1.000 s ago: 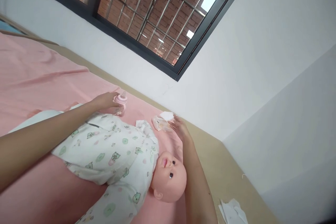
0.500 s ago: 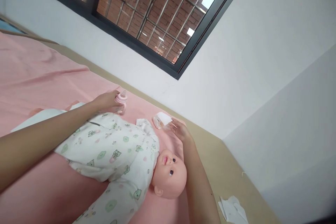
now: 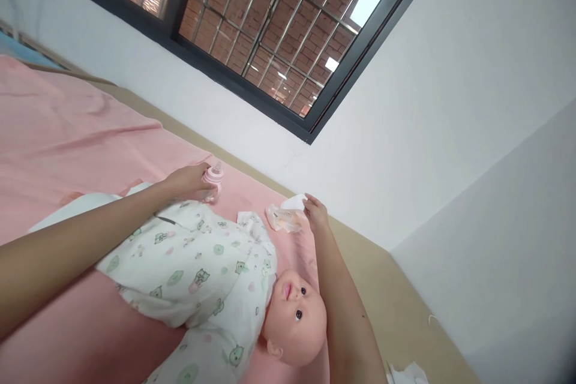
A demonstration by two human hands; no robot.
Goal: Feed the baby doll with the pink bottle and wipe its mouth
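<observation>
My left hand [image 3: 191, 182] is wrapped round a small pink baby bottle [image 3: 213, 182] with a clear teat, held upright beside the doll's body. My right hand [image 3: 316, 212] pinches the edge of a white tissue [image 3: 294, 202]. Just below the tissue, a crumpled clear plastic packet [image 3: 283, 219] lies on the pink sheet. Between my arms a baby doll [image 3: 297, 318] lies on its back, its bald head to the right. It wears a white outfit [image 3: 189, 264] printed with green and pink figures. My left forearm passes over its lower part.
The pink sheet [image 3: 90, 126] covers much of a tan surface [image 3: 360, 258]. White crumpled tissue [image 3: 408, 374] lies at the lower right edge. Behind stand a white wall [image 3: 405, 102] and a dark-framed window [image 3: 243, 81] with metal bars.
My right hand has closed on the tissue and lifted it off the plastic packet, up and to the right. My left hand keeps its hold on the bottle. The view has shifted slightly.
</observation>
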